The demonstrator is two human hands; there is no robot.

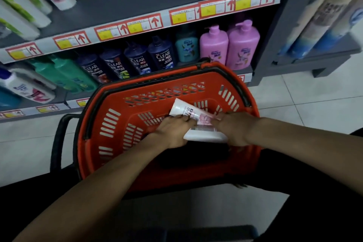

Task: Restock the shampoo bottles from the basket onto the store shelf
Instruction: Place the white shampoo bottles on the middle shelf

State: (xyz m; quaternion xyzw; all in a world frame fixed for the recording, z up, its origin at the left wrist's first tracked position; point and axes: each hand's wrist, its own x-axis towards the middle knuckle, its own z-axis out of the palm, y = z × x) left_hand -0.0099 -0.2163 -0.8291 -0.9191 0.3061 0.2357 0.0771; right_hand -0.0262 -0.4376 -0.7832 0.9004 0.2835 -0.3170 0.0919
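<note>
Scene: a red basket point(176, 85) stands before the store shelf point(137, 2), with two white bottles toward its right side.
Left hand: the left hand point(172, 131) curls its fingers over the tilted CLEAR bottle point(182, 111).
Right hand: the right hand point(233, 127) covers the near ends of both, with the second bottle point(204, 136) beneath. Its grip cannot be told.
Risk in the lift: smooth bottles raised together may slide apart, and one may drop back or catch the basket's rim.
Risk at the shelf: a bottle set too near the front edge could tip off.
</note>
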